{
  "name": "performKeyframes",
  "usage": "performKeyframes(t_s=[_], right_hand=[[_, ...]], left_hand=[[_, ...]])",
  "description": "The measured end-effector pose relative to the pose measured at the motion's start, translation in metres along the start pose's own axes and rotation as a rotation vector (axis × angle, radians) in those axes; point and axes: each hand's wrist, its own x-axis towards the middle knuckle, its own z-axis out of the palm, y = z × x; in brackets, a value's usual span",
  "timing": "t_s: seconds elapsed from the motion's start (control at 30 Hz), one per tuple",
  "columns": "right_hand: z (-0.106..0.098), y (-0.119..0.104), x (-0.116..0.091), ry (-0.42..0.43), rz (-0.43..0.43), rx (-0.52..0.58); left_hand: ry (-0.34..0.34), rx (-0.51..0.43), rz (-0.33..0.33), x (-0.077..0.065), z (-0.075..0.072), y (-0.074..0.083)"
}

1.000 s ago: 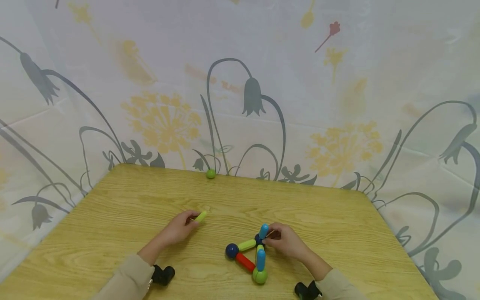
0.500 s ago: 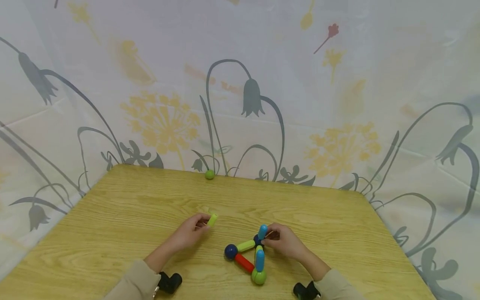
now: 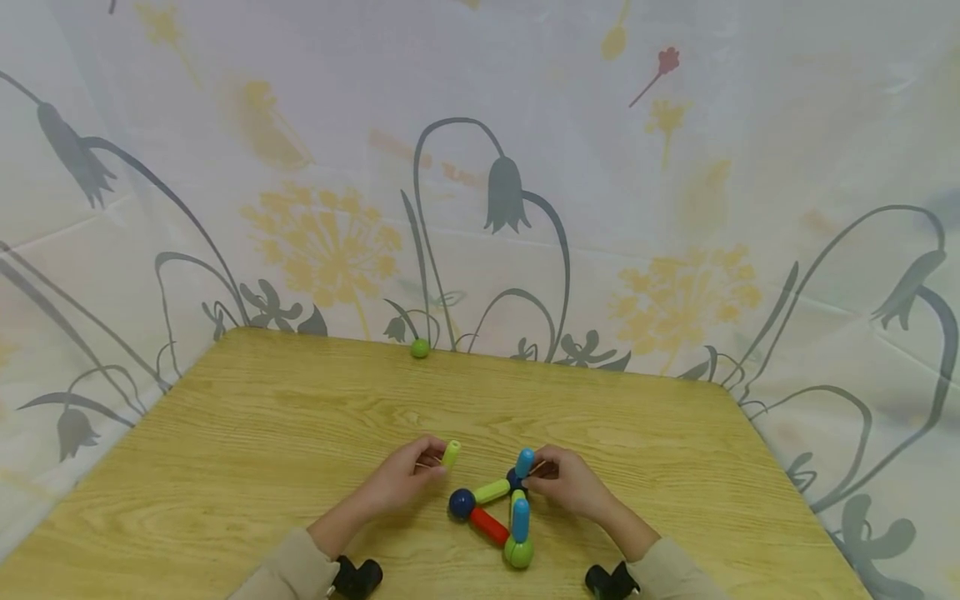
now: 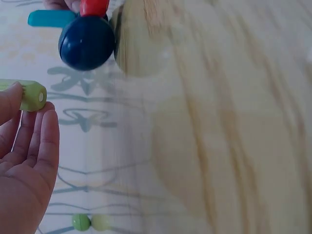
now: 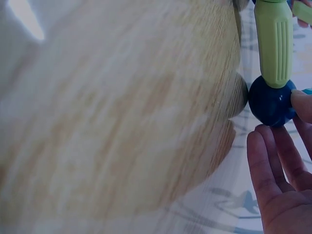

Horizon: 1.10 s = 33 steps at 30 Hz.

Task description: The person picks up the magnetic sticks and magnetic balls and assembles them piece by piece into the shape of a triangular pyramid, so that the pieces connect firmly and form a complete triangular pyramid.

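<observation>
A yellow-green magnetic rod (image 3: 451,454) is pinched upright in my left hand (image 3: 405,477), just above and left of the near-left dark blue ball (image 3: 462,503). My right hand (image 3: 570,481) grips the far dark blue ball (image 5: 272,102) with thumb and fingers. These balls belong to a triangle on the table, with a yellow-green rod (image 3: 492,491) and a red rod (image 3: 490,527) as sides. The third side, yellow-green, is partly hidden. A green ball (image 3: 519,552) forms the front corner. Blue rods stand up from the far ball and the green ball.
A loose green ball (image 3: 420,348) lies at the table's back edge, against the flower-printed curtain (image 3: 465,250). The wood-grain table (image 3: 300,400) spreads out around the triangle. Black wrist cameras sit under both forearms.
My left hand has moved right toward the triangle, and the rod in it has turned from slanted to nearly upright. The right hand keeps its grip on the far blue ball.
</observation>
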Motion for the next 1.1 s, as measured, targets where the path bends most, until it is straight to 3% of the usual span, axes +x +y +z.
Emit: performKeyframes(t_s=[0.4, 0.53, 0.7, 0.87, 1.1], right_hand=[[0.002, 0.008, 0.003, -0.003, -0.025, -0.011], [0.001, 0.007, 0.003, -0.003, -0.033, -0.022], [0.000, 0.002, -0.001, 0.016, -0.033, 0.007], [0.000, 0.005, -0.001, 0.029, -0.081, 0.040], [0.005, 0.005, 0.003, 0.019, -0.184, -0.037]], left_hand=[[-0.130, -0.006, 0.022, 0.004, 0.019, 0.011], [-0.146, 0.013, 0.015, 0.004, 0.023, 0.011], [-0.171, -0.032, -0.001, 0.003, 0.023, 0.013], [-0.165, -0.033, -0.017, 0.003, 0.024, 0.012], [-0.137, -0.007, -0.033, 0.003, 0.024, 0.012]])
